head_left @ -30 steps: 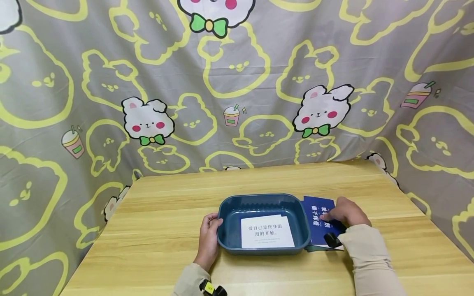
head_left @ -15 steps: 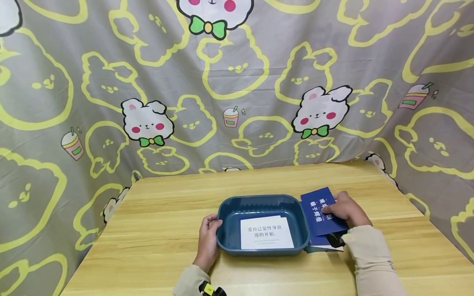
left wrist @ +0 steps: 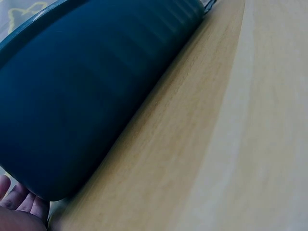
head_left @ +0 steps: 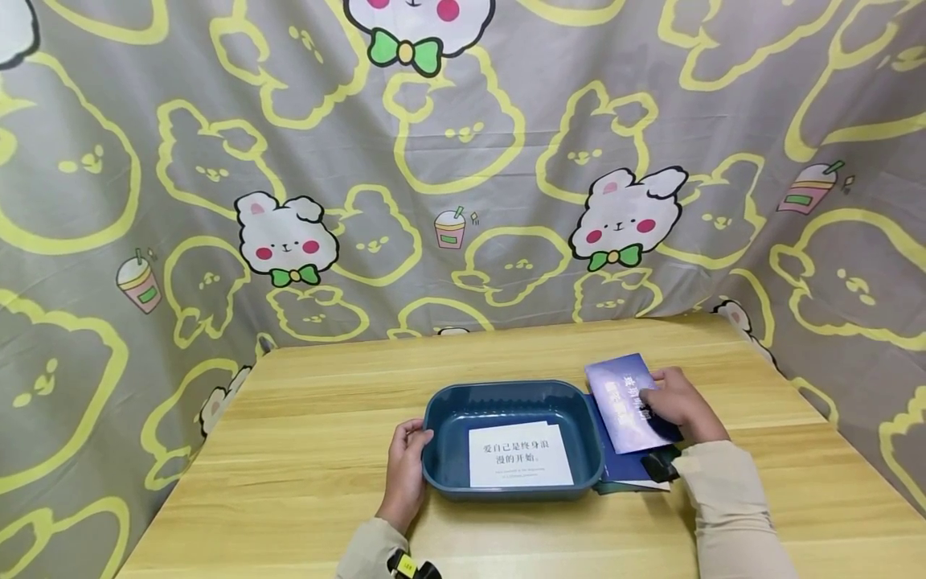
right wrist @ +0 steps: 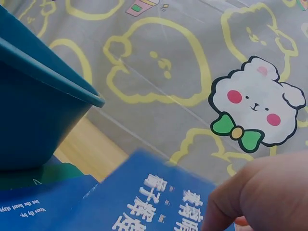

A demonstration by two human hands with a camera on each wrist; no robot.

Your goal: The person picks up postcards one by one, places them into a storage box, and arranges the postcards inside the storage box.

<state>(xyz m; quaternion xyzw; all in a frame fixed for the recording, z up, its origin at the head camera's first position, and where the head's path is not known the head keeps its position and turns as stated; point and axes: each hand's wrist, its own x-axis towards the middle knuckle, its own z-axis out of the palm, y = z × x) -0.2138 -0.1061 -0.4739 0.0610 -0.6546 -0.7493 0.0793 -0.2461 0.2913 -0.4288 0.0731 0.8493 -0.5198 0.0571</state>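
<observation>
A dark teal basin (head_left: 514, 492) stands on the table, with white printed cards (head_left: 519, 457) lying inside it on something blue. My left hand (head_left: 407, 470) grips the basin's left end, thumb at the rim; the left wrist view shows its fingers (left wrist: 29, 202) against the basin wall (left wrist: 86, 96). To the right of the basin, my right hand (head_left: 683, 406) pinches a blue card with white characters (head_left: 622, 402) (right wrist: 159, 202), held tilted and catching the light. Beneath it more cards lie at the basin's right side, one blue (head_left: 625, 466) (right wrist: 43, 204), with white and green edges showing.
The wooden table (head_left: 325, 402) extends around the basin. Behind it and at both sides hangs a grey curtain (head_left: 506, 201) with yellow outlines and white rabbit faces. A black band with a small device is on each wrist.
My right hand has lifted the top blue card off the others, turning and tilting it, so that a lower blue card shows. My left hand has stayed at the basin.
</observation>
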